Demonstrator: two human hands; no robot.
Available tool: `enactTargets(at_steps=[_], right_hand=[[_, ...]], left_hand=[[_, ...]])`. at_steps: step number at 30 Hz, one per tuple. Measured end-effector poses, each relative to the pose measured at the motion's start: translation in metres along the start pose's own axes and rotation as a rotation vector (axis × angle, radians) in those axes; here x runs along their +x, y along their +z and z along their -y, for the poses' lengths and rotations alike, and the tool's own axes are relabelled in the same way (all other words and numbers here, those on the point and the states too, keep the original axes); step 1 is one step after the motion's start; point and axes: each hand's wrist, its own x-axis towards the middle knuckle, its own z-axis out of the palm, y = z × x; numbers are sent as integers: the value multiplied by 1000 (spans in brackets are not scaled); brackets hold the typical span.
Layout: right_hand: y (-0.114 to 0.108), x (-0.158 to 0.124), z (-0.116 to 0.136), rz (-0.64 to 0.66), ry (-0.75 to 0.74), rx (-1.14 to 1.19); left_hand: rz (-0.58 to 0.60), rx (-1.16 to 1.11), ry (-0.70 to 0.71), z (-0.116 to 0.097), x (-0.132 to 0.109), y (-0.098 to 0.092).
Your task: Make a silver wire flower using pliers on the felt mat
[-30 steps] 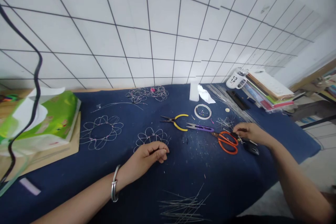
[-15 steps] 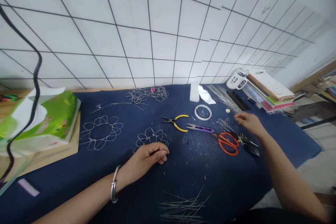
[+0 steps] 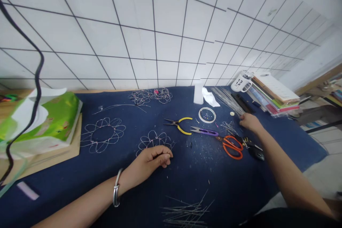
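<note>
My left hand (image 3: 156, 158) rests on the blue cloth with its fingers curled and thumb pressed in; whatever it may hold is hidden. Just behind it lies a wire flower ring (image 3: 153, 137), partly covered by the hand. A second, complete wire flower ring (image 3: 104, 134) lies farther left. At the right, my right hand (image 3: 250, 122) pinches the near ends of a bundle of straight thin wires (image 3: 227, 99). Between the hands are yellow-handled pliers (image 3: 183, 125), purple snips (image 3: 205, 131) and orange-handled scissors (image 3: 232, 146).
Loose wires (image 3: 187, 212) lie near the front edge. Tangled wire rings (image 3: 149, 96) sit by the wall. A white ring dish (image 3: 207, 115) holds tiny beads. At the back right stand a mug (image 3: 240, 82) and stacked books (image 3: 278, 94); a green tissue pack (image 3: 58, 117) is left.
My right hand has shifted slightly and its fingers have closed at the near ends of the wire bundle. My left hand has stayed in place.
</note>
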Motion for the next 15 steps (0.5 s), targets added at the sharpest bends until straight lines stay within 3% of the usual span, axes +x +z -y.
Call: enactTargets(at_steps=[4,8,12,15], right_hand=[[-7,0,-10,75,25,36],[-18,-3,-16,39,35,85],[-23,-16,-9,-38,-66,126],[-18,-35,6,-24,-188,181]], left_hand=[[-2,5,5,1,-1,0],[4,14,6,2,0,0],[2,22,-9,2,2,-1],[11,21,-10,2,2,-1]])
